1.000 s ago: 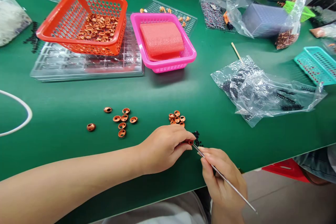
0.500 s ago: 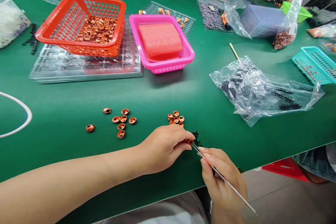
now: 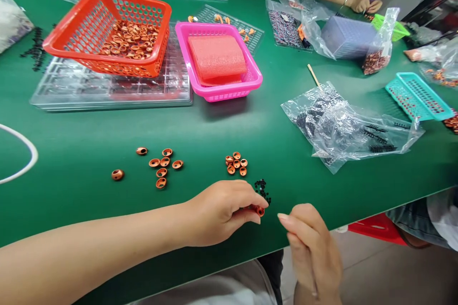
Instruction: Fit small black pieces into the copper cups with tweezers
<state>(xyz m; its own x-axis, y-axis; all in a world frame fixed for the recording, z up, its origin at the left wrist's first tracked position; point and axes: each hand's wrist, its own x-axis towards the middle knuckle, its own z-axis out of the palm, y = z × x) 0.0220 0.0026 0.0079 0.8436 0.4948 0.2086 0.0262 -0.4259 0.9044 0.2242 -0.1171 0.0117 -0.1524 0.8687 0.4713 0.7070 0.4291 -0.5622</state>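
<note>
Between the thumb and fingers of my left hand [image 3: 222, 214] is a small copper-coloured cup with a hole [image 3: 260, 211]. Tiny black parts [image 3: 263, 188] lie just beyond those fingertips. My right hand [image 3: 313, 243], slightly blurred, is closed around metal tweezers [image 3: 314, 274]; only a short length shows below the fingers, and the tips are hidden. A small cluster of copper-coloured cups [image 3: 236, 163] rests on the green table [image 3: 214, 133] past my left hand. Further left lies a looser group of similar cups [image 3: 164, 162], with two rounder pieces beside it.
An orange basket [image 3: 107, 59] of copper-coloured cups stands on clear plastic trays [image 3: 114, 100]. Beside it is a pink basket [image 3: 229, 93] with red foam [image 3: 218, 57]. Plastic bags of black parts [image 3: 350, 124] lie to the right. Another person's hands [image 3: 365, 5] are at the far side.
My right hand has drawn back from my left hand, pulling the tweezers away from the copper-coloured cup and turning them. My left hand has lowered slightly, still holding the cup. The view has shifted slightly.
</note>
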